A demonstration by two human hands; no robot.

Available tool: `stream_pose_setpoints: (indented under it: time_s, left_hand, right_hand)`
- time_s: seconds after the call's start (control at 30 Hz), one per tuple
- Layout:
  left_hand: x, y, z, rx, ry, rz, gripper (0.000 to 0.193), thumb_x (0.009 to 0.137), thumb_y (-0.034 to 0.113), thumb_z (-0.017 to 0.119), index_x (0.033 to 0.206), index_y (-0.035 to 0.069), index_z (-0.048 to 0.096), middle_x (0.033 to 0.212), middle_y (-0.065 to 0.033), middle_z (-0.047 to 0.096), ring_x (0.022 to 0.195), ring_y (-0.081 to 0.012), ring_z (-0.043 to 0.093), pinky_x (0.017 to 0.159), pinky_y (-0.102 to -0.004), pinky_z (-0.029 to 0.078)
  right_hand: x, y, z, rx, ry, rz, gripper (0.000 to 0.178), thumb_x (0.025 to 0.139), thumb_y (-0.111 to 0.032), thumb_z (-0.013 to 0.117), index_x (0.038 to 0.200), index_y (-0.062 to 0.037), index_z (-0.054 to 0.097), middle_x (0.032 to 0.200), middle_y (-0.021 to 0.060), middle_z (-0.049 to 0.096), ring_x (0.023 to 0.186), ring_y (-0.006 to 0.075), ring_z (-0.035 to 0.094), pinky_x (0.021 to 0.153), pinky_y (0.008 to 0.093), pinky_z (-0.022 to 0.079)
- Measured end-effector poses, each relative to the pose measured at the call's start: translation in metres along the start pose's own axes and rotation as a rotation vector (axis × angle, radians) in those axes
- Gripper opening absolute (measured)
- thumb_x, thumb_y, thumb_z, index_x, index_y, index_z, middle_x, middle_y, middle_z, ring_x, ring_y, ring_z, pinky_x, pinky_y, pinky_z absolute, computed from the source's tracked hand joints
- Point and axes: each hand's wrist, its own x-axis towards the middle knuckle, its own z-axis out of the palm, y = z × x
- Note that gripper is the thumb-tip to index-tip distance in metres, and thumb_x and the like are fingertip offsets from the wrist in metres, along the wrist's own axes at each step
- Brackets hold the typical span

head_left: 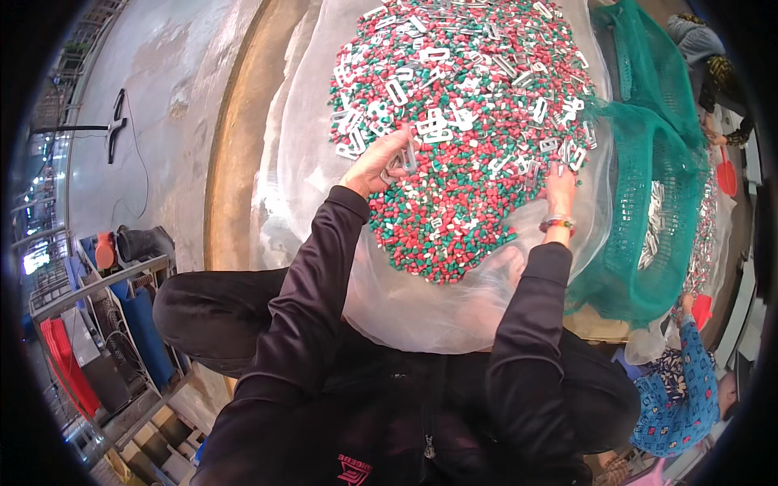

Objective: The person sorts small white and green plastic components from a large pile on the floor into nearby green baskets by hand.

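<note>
A wide heap of small red, green and white chips (442,190) lies on a pale mesh sheet (405,312) in front of me. Silvery, slotted rectangular buckles (396,91) are scattered through it, thickest toward the far side. My left hand (379,165) is over the heap's left part, closed around a few of these buckles. At the right side of the heap, my right hand (559,194) reaches down with its fingertips together among buckles and chips. What those fingertips pinch, if anything, is too small to make out.
Green net-lined baskets (648,219) stand to the right, the nearer one holding silvery pieces (652,223). Beyond them, other people work at another chip heap (703,235) with a red scoop (726,174). At left are a metal rack (105,283) and a dark boot (144,245).
</note>
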Motion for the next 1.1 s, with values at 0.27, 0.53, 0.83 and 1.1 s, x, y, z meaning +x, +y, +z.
stream_pose_setpoints:
  time_s: [0.27, 0.53, 0.83, 1.1]
  left_hand:
    - [0.038, -0.013, -0.007, -0.769, -0.439, 0.069, 0.023, 0.085, 0.032, 0.05, 0.076, 0.01, 0.05, 0.092, -0.0061, 0.048, 0.082, -0.0214, 0.052, 0.037, -0.0183, 0.039]
    - [0.09, -0.007, 0.002, 1.545, 0.309, 0.479, 0.044, 0.067, 0.028, 0.069, 0.101, 0.003, 0.056, 0.068, -0.0133, 0.06, 0.068, -0.0241, 0.061, 0.064, -0.0348, 0.047]
    - [0.039, -0.081, 0.017, 1.796, 0.052, 0.31, 0.04, 0.063, 0.031, 0.071, 0.095, 0.01, 0.06, 0.083, -0.0147, 0.058, 0.08, -0.0293, 0.059, 0.07, -0.0409, 0.046]
    - [-0.001, -0.051, 0.013, 1.7, 0.16, 0.397, 0.031, 0.067, 0.028, 0.068, 0.091, 0.01, 0.06, 0.084, -0.0142, 0.058, 0.079, -0.0286, 0.058, 0.068, -0.0389, 0.045]
  right_hand:
    - [-0.034, 0.038, 0.089, -0.432, -0.068, -0.456, 0.029, 0.073, -0.002, 0.051, 0.099, 0.0058, 0.04, 0.1, 0.0289, 0.042, 0.09, 0.0407, 0.046, 0.077, 0.0435, 0.041]
    - [-0.092, 0.008, 0.106, -0.044, -0.466, -0.375, 0.018, 0.083, -0.014, 0.046, 0.097, -0.0035, 0.049, 0.098, 0.0236, 0.046, 0.091, 0.038, 0.047, 0.07, 0.041, 0.047]
    - [-0.105, -0.013, 0.035, 1.025, -0.326, 0.271, 0.018, 0.089, -0.021, 0.045, 0.094, -0.0049, 0.049, 0.086, 0.0084, 0.058, 0.067, 0.0181, 0.056, 0.059, 0.0342, 0.053]
    - [-0.096, -0.012, 0.049, 1.222, -0.439, 0.162, 0.017, 0.08, -0.017, 0.06, 0.089, -0.0076, 0.049, 0.061, -0.0041, 0.04, 0.048, 0.0061, 0.036, 0.049, 0.026, 0.04]
